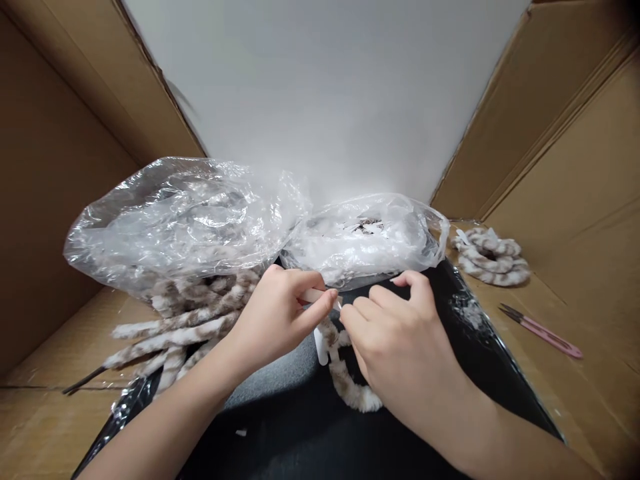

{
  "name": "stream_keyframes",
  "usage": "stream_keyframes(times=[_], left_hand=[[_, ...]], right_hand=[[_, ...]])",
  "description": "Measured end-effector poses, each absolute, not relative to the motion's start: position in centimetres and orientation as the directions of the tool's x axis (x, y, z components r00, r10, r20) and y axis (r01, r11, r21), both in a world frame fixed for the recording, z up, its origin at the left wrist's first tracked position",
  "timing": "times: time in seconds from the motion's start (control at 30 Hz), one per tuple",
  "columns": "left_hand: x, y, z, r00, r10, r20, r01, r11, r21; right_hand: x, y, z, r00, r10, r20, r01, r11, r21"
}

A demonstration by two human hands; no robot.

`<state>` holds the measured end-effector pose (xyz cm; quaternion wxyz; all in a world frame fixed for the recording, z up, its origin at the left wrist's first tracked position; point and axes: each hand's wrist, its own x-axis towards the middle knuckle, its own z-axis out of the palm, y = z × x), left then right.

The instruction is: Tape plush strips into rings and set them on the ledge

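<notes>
My left hand [287, 303] is closed, thumb and forefinger pinching a narrow whitish strip [313, 295]. Close against it, my right hand [390, 330] has its fingers curled in, and what they grip is hidden behind the knuckles. Just below both hands is a fluffy white-and-brown ring [350, 390], partly covered by my right hand. A white tag [321, 347] hangs at the ring's left side. The black covered surface [300, 440] lies underneath, with a grey fabric patch [275, 377] beside my left forearm.
Several fluffy strips [175, 337] spill from a clear plastic bag [190, 220] on the left. Another plastic bag [370, 240] lies behind my hands. At right are stacked fluffy rings [493, 257] and pink-handled snips [545, 333]. Cardboard walls [575, 153] stand on both sides.
</notes>
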<state>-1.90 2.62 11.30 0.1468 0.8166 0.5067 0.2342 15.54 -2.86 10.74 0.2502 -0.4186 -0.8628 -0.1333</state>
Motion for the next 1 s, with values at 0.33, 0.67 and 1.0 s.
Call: stream_keyframes(times=[0.33,0.67,1.0], left_hand=[[-4.8,2.7,6.0,0.426,0.865,0.266,0.886,-0.458,0.069],[-6.7,0.1,-0.1,0.479,0.841,0.250,0.877,-0.467,-0.111],[-6.7,-0.7,-0.4,0.526,0.837,0.149,0.850,-0.519,-0.090]], right_hand=[[20.3,-1.7,14.4,-0.274,0.703,0.657,0.762,0.575,-0.298],[24.7,1.5,14.3,0.058,0.646,0.761,0.799,0.427,-0.424],[26.5,2.6,14.6,0.140,0.599,0.789,0.731,0.475,-0.490]])
